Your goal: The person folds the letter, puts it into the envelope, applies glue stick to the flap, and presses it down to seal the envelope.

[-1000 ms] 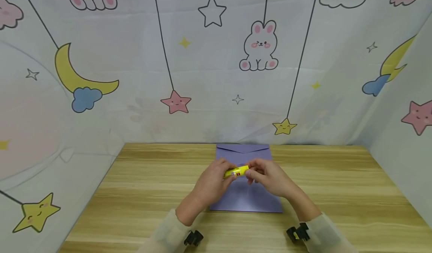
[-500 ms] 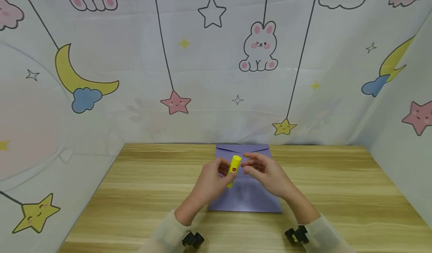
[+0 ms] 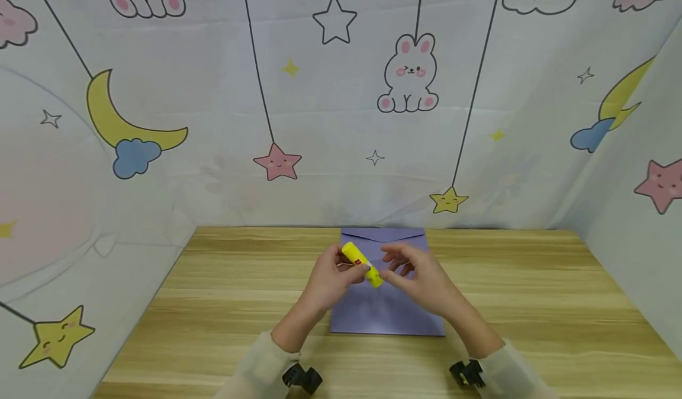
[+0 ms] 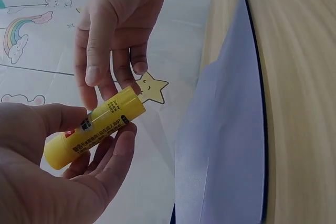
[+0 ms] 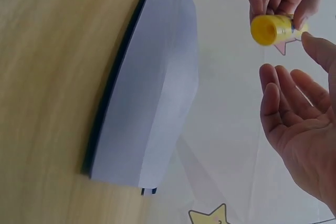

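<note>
Between thumb and fingers, my left hand (image 3: pixel 330 277) pinches a yellow glue stick (image 3: pixel 360 263), held tilted above a purple envelope (image 3: pixel 394 313). In the left wrist view the glue stick (image 4: pixel 97 127) shows dark printing and a small red label. Its round end, with a hollow in the middle, faces the camera in the right wrist view. My right hand (image 3: pixel 421 274) is just right of the glue stick, fingers loosely bent and holding nothing. The envelope lies flat on the table, its flap edge at the far side; both hands cover part of it in the head view.
The wood-grain table (image 3: pixel 224 304) reaches back to a white curtain (image 3: pixel 330 109) printed with stars, moons and bunnies. The curtain also hangs along both sides. A small black device (image 3: pixel 302 378) sits at the left wrist, another (image 3: pixel 467 374) at the right.
A second ago both hands held the glue stick level. The right hand has let go, and the left has swung the stick through upright so its top leans left.
</note>
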Motion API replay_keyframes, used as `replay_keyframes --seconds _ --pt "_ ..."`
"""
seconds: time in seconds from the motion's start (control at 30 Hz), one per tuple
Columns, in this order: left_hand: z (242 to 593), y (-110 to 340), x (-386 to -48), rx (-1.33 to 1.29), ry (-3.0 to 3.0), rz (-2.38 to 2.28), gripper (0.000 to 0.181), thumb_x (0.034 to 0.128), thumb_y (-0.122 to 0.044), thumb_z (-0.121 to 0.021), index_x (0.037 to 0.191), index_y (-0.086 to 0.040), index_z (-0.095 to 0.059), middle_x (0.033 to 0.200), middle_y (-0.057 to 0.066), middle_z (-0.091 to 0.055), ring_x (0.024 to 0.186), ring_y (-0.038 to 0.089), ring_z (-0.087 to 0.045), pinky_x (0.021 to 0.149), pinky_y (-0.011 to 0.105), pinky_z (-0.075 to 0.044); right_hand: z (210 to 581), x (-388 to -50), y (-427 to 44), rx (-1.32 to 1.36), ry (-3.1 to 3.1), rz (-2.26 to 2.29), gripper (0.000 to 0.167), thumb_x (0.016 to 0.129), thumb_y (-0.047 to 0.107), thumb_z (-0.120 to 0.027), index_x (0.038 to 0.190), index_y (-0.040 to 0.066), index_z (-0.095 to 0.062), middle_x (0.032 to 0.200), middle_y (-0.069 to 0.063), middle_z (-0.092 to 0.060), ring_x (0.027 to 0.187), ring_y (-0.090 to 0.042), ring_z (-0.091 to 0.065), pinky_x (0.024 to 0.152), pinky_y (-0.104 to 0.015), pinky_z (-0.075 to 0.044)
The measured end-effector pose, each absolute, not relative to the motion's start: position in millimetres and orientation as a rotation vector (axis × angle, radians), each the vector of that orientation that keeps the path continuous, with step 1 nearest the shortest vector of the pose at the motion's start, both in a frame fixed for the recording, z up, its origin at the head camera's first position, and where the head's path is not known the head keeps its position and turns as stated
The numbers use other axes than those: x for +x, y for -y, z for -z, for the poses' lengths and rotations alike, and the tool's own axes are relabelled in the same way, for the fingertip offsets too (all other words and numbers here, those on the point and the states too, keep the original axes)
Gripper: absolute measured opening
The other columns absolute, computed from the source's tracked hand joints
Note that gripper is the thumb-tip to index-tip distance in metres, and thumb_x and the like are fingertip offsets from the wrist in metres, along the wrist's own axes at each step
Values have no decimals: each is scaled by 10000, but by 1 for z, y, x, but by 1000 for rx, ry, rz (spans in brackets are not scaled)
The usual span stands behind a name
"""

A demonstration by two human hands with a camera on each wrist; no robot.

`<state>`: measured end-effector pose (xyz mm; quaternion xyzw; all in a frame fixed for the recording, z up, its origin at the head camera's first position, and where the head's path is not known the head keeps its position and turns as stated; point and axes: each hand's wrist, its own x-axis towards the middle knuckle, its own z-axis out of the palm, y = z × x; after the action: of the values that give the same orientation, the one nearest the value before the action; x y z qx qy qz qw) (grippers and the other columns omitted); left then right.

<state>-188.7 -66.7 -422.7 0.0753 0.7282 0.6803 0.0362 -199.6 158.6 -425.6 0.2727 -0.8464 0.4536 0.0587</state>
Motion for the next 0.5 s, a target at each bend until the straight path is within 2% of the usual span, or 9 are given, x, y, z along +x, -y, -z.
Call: replay_keyframes --seconds 0.23,0.5 --pt "424 63 -188 177 -2102 -2176 374 955 -29 -775 1219 84 -535 1112 188 -637 972 258 -738 846 368 -634 423 -192 -148 904 2538 -1151 422 911 149 -872 1296 92 -708 1070 27 -674 935 -227 -655 792 -382 -591" --pt "426 59 -185 201 -1993 -2179 414 963 -11 -754 1255 91 -479 1189 228 -615 989 253 -713 876 371 -626 425 -187 -143 878 2578 -1056 335 907 147 -876 1210 134 -733 1056 89 -638 936 -102 -604 808 -420 -593"
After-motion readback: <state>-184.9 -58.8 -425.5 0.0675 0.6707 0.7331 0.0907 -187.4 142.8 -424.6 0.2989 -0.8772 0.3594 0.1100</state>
